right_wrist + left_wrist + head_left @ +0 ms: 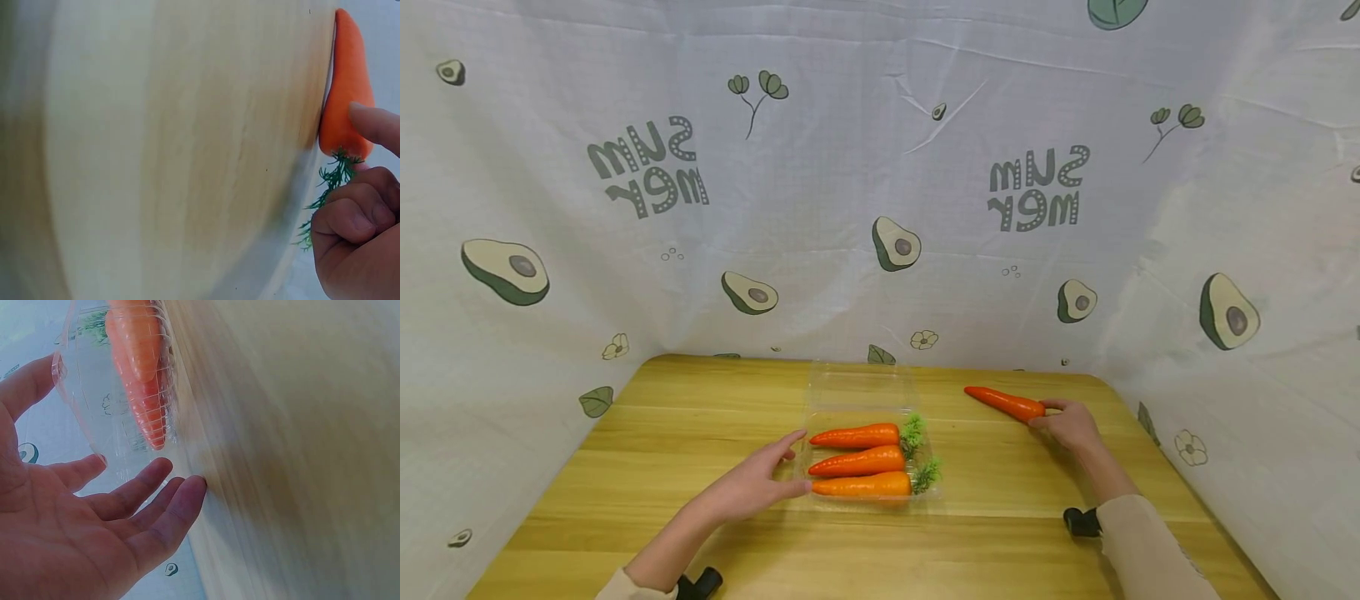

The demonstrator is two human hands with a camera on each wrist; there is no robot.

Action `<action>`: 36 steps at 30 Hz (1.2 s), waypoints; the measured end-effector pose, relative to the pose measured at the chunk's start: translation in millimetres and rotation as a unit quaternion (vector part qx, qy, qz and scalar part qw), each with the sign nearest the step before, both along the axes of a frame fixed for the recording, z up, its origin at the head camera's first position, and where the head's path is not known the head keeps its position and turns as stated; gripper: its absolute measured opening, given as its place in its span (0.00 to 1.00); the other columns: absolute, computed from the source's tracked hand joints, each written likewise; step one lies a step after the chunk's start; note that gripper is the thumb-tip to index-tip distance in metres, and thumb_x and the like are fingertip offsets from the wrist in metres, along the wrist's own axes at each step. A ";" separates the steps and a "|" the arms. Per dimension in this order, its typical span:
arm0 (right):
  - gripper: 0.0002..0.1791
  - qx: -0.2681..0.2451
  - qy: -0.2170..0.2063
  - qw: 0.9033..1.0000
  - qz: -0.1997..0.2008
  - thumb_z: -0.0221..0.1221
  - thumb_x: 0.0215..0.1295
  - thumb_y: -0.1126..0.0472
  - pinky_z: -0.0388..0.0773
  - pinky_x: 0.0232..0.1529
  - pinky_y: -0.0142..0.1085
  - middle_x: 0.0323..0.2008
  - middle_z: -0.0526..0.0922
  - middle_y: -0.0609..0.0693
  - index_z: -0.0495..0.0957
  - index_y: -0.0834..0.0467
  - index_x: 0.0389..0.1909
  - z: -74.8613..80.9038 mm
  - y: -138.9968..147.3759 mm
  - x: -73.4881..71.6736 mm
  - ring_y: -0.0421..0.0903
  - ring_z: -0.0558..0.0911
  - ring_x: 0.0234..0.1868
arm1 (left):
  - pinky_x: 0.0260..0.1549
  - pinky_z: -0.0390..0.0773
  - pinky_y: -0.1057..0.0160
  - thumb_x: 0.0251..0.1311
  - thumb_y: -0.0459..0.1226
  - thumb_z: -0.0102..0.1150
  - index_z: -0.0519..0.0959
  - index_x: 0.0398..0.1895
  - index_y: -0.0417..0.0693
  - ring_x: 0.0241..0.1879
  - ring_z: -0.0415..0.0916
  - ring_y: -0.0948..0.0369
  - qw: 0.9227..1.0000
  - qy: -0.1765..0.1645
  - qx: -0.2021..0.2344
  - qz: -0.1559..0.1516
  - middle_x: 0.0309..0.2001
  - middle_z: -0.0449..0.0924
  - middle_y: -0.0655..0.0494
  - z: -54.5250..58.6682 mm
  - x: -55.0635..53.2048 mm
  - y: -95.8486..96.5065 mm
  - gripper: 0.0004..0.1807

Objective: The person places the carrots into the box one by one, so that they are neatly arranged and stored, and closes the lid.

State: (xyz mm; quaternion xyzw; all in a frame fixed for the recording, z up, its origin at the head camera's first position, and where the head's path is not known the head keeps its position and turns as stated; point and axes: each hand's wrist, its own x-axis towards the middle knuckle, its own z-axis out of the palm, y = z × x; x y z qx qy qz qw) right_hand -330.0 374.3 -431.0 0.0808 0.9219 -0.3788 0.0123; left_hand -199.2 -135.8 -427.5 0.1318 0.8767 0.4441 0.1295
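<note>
A clear plastic clamshell box [859, 390] stands on the table with its lid up at the back. Inside lie three carrots [859, 461] side by side, tips to the left and green tops to the right. My left hand [752, 483] is at the box's left end, fingers spread; in the left wrist view the thumb and a finger touch its clear edge. Toward the back right another carrot [1006, 403] lies on the table, its tip to the left. My right hand [1071, 423] pinches its thick end between thumb and index finger; the other fingers [353, 215] curl beside its green top.
The wooden table [700, 417] bears the box and the carrot apart from it. A white printed curtain [820, 183] closes in the back and both sides. Black wrist mounts [1081, 522] stick out from both sleeves.
</note>
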 end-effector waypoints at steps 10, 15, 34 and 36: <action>0.35 0.022 -0.003 1.000 0.009 0.65 0.64 0.57 0.65 0.64 0.60 0.67 0.64 0.77 0.69 0.74 0.66 1.0 0.6 1.1 0.69 0.67 0.62 | 0.59 0.71 0.35 0.65 0.53 0.64 0.53 0.81 0.51 0.67 0.67 0.41 1.000 -0.001 -0.002 0.002 0.70 0.66 0.38 0.8 0.6 0.5 0.47; 0.36 0.037 0.001 0.999 0.014 0.66 0.64 0.56 0.64 0.65 0.61 0.66 0.65 0.77 0.69 0.74 0.66 -0.9 2.6 1.1 0.71 0.67 0.63 | 0.60 0.70 0.35 0.65 0.53 0.64 0.53 0.81 0.51 0.68 0.66 0.40 1.000 0.001 0.001 0.000 0.70 0.66 0.37 0.5 0.7 0.5 0.47; 0.35 0.088 0.019 0.995 0.044 0.68 0.63 0.52 0.71 0.49 0.49 0.58 0.74 0.75 0.74 0.71 0.63 7.1 1.6 3.4 0.63 0.73 0.50 | 0.61 0.69 0.34 0.64 0.52 0.65 0.54 0.81 0.51 0.68 0.66 0.40 1.000 0.006 0.001 0.004 0.70 0.66 0.36 1.8 2.6 0.9 0.47; 0.35 0.088 0.020 0.995 0.047 0.68 0.63 0.52 0.70 0.48 0.48 0.58 0.74 0.74 0.74 0.71 0.63 8.6 0.5 4.0 0.62 0.73 0.50 | 0.61 0.69 0.34 0.64 0.52 0.65 0.54 0.81 0.51 0.68 0.66 0.40 1.000 0.005 0.002 0.004 0.70 0.66 0.36 1.8 2.4 1.1 0.47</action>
